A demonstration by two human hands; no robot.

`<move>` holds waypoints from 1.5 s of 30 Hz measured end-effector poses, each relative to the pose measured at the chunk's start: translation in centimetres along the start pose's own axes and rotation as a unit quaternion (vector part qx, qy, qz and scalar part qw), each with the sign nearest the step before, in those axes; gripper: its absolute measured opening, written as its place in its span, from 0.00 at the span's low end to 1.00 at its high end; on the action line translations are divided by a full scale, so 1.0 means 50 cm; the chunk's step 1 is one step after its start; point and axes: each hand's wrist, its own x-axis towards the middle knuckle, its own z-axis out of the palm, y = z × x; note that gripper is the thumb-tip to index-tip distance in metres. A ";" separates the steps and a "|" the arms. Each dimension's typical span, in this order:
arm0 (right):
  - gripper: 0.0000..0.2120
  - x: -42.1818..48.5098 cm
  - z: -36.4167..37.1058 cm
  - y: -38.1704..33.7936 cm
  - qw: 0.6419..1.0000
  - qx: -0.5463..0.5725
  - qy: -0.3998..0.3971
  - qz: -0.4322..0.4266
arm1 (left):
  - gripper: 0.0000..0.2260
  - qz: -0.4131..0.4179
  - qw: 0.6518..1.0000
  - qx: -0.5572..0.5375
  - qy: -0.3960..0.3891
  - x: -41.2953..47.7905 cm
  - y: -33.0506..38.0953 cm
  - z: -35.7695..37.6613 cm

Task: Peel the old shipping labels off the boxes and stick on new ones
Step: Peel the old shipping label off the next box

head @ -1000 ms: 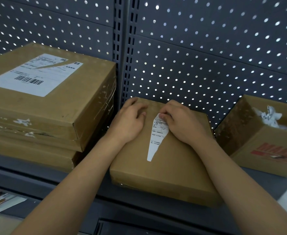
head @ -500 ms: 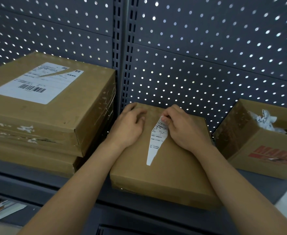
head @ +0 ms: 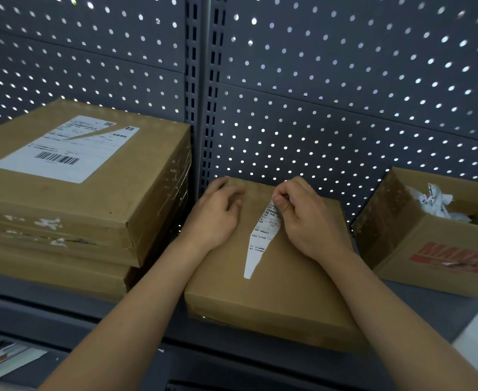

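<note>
Perforated grey back panel (head: 345, 108) behind everything. On the shelf (head: 63, 314), at left, a stack of flat boxes (head: 91, 210) just beside the middle one, topped with a torn white label (head: 65, 149). At right, an open carton (head: 429, 249) with crumpled paper (head: 435, 201) inside. Between them, the flat box (head: 274, 300), left hand (head: 215, 215) resting on its top, fingers relaxed. Pinched in the right hand (head: 308, 218): the upper end of a narrow label strip (head: 260, 238), lower tip on the box top.

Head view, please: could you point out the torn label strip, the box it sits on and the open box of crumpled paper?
torn label strip (head: 261, 232), head view, its printed middle.
flat box (head: 274, 300), head view, bare top below the strip.
open box (head: 443, 238), head view, front wall above the red print.
</note>
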 end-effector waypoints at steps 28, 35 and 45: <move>0.09 0.003 -0.102 -0.052 0.986 0.088 0.139 0.027 | 0.17 0.013 0.998 0.041 -0.041 -0.003 -0.004 -0.003; 0.12 -0.025 -0.100 -0.035 0.986 0.100 0.121 0.064 | 0.16 0.013 0.998 0.044 -0.032 -0.005 -0.001 -0.003; 0.22 -0.075 -0.105 0.002 0.983 0.105 0.144 0.043 | 0.16 0.058 0.986 0.145 -0.056 -0.011 0.020 -0.012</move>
